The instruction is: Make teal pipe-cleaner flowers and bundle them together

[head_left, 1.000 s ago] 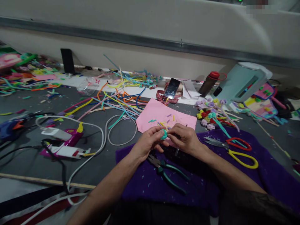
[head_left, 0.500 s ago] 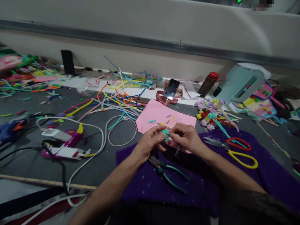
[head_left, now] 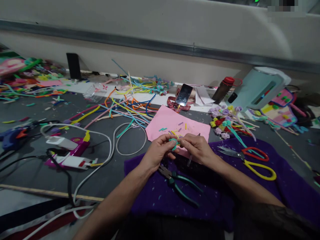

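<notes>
A small curled teal pipe-cleaner piece (head_left: 173, 144) is pinched between the thumb and fingers of my left hand (head_left: 157, 151). My right hand (head_left: 197, 147) is closed, its thumb and forefinger brought together right beside that piece. A thin pen-like rod (head_left: 189, 161) passes through the right hand, one end sticking out below and the other above; its exact kind is unclear. Under both hands lie a pink sheet (head_left: 160, 121) with short yellow, purple and teal clippings and a purple cloth (head_left: 150, 196). Pliers with teal handles (head_left: 178, 186) rest on the cloth below my hands.
Scissors with red and yellow handles (head_left: 250, 158) lie to the right, near a bunch of pipe-cleaner flowers (head_left: 223, 121). Loose pipe cleaners (head_left: 125, 108), a phone (head_left: 183, 95), a bottle (head_left: 223, 90) and a jug (head_left: 260, 87) stand behind. Left are a power strip (head_left: 80, 146), cables and a glue gun (head_left: 12, 136).
The right hand has turned slightly, so the upper end of the rod now shows above it. The teal piece has tilted and sits a little lower left, more covered by fingers.
</notes>
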`<state>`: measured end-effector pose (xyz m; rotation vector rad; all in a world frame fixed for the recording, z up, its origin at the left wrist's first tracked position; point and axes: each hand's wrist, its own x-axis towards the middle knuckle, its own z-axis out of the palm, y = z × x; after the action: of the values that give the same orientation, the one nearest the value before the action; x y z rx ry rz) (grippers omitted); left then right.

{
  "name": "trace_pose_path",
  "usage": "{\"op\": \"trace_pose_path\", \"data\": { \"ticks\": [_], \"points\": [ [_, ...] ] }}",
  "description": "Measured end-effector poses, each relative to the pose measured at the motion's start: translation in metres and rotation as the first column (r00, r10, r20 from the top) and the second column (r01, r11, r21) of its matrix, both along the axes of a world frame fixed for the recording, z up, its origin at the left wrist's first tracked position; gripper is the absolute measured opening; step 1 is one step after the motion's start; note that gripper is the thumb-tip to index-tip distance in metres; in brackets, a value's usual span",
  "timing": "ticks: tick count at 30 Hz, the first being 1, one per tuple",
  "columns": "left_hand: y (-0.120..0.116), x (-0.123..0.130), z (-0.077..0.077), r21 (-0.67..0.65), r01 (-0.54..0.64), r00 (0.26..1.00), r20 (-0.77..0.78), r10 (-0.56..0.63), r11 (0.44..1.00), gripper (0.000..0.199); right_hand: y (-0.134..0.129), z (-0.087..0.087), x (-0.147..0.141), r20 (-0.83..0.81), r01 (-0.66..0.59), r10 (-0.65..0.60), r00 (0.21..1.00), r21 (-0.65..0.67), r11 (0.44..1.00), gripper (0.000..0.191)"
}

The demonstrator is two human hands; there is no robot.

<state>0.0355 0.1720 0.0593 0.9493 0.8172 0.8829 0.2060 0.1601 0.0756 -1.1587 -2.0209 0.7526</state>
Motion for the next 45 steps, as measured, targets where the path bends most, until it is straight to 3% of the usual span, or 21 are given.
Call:
{"op": "trace_pose_path", "data": {
  "ticks": [4, 9, 17, 23, 27, 30, 35, 41, 45],
  "points": [
    [0.000, 0.000, 0.001, -0.001, -0.024, 1.000, 0.009, 0.024, 1.000, 0.030, -0.001, 0.001, -0.001, -0.024, 0.021, -0.020, 0.999, 0.019, 1.000, 0.022],
    [0.000, 0.000, 0.002, -0.016, -0.006, 1.000, 0.004, 0.006, 1.000, 0.032, -0.001, -0.002, 0.000, 0.001, 0.024, -0.024, 1.000, 0.120, 0.992, 0.028],
    [0.000, 0.000, 0.001, -0.002, 0.013, 1.000, 0.002, -0.013, 1.000, 0.038, 0.003, -0.010, 0.003, 0.011, 0.014, -0.017, 1.000, 0.217, 0.976, 0.013],
    [-0.003, 0.000, 0.003, 0.014, 0.037, 0.999, -0.025, -0.037, 0.999, 0.046, 0.002, -0.006, 0.003, -0.034, 0.032, -0.026, 0.999, 0.174, 0.984, 0.010],
    [-0.008, 0.004, 0.001, 0.127, 0.002, 1.000, -0.016, 0.000, 0.992, 0.061, 0.003, -0.003, 0.004, -0.081, 0.065, -0.056, 0.995, 0.109, 0.992, 0.009],
    [-0.009, 0.007, 0.000, 0.204, -0.056, 0.996, -0.053, 0.068, 0.977, 0.055, 0.004, -0.003, 0.005, -0.129, 0.053, -0.049, 0.990, 0.030, 0.998, 0.012],
    [-0.008, 0.006, 0.000, 0.150, -0.089, 0.990, -0.098, 0.104, 0.985, 0.042, 0.004, -0.003, 0.004, -0.120, -0.036, 0.034, 0.992, -0.016, 0.999, 0.018],
    [-0.007, 0.002, 0.005, 0.122, -0.021, 0.996, -0.085, 0.031, 0.992, 0.056, 0.003, -0.002, 0.003, -0.049, -0.018, 0.018, 0.999, -0.003, 1.000, 0.025],
    [-0.006, 0.000, 0.008, 0.109, 0.016, 0.996, -0.090, -0.006, 0.994, 0.053, 0.003, -0.002, 0.002, -0.023, -0.030, 0.030, 0.999, -0.022, 0.999, 0.027]
  ]
}}
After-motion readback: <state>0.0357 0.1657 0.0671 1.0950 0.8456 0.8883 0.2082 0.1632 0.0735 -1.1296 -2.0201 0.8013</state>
